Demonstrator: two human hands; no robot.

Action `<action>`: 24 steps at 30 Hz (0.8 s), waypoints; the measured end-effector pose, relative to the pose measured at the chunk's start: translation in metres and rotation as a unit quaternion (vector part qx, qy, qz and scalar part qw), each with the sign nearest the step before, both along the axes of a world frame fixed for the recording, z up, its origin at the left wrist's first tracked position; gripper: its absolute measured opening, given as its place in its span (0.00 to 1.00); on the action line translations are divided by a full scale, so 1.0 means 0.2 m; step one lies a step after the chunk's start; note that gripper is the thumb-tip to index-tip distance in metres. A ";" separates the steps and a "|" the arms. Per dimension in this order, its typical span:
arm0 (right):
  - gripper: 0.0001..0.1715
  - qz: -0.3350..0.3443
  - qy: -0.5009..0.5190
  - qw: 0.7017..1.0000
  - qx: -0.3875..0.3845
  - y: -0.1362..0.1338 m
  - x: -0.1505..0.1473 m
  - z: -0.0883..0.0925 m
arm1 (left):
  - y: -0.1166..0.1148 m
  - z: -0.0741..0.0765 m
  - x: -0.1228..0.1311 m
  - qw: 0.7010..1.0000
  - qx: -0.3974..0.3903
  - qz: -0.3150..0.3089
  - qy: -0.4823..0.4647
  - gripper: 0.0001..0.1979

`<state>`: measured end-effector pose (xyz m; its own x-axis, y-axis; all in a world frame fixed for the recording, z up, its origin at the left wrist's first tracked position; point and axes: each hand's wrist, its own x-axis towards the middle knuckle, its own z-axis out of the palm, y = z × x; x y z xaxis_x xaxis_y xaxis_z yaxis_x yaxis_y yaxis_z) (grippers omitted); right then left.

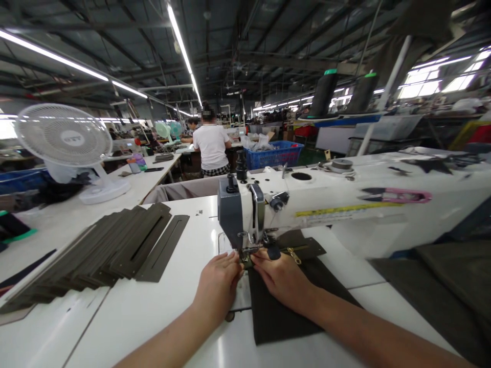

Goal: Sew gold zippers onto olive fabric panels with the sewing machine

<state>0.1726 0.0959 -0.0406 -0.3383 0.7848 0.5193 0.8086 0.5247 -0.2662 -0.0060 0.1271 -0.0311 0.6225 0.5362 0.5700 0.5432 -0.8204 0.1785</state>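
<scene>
A dark olive fabric piece (284, 317) lies under the presser foot of a white sewing machine (276, 191) and spreads toward me over the table. My left hand (218, 278) is left of the needle, its fingers together and closed on the fabric's edge. On the other side, my right hand (286, 281) pinches the same fabric close to the foot, a dark cover on one finger. Just beyond that hand shows a gold zipper pull (294, 256) on a zipper. My fingers partly hide the stitching spot.
A stack of olive fabric panels (103, 245) fans out at left, with one slotted panel (164, 248) beside it. Pink thread snips (399, 195) rest on the machine arm. A white fan (67, 137) stands behind left. More dark fabric (433, 291) lies right. Ahead sits a person (210, 145).
</scene>
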 end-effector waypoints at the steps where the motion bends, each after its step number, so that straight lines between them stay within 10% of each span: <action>1: 0.12 -0.015 -0.011 1.000 -0.002 0.00 0.00 0.00 | 0.00 0.00 0.00 1.000 -0.004 0.004 0.003 0.10; 8: 0.43 -0.186 -0.099 0.975 -0.065 -0.10 0.03 -0.02 | -0.11 0.05 -0.02 0.979 -0.022 0.138 0.150 0.20; 13: 0.46 -0.204 -0.114 0.971 -0.046 -0.33 0.05 -0.09 | -0.31 0.05 -0.05 0.979 -0.062 0.073 0.178 0.26; 17: 0.42 -0.195 -0.123 0.973 -0.002 -0.49 -0.01 -0.10 | -0.47 0.06 -0.06 0.974 -0.225 0.025 0.024 0.23; 21: 0.46 -0.098 -0.131 0.981 0.107 -0.62 -0.16 -0.12 | -0.62 0.09 -0.10 0.870 -0.427 0.087 -0.229 0.11; 24: 0.49 -0.006 -0.130 0.972 0.194 -0.66 -0.26 -0.16 | -0.67 0.15 -0.27 0.842 -0.420 0.173 -0.292 0.06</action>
<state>0.1199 -0.0367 -0.0731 -0.4898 0.5520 0.6748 0.8290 0.5345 0.1646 -0.0598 -0.0064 -0.0016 0.0913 0.9944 0.0538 0.3430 -0.0821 0.9357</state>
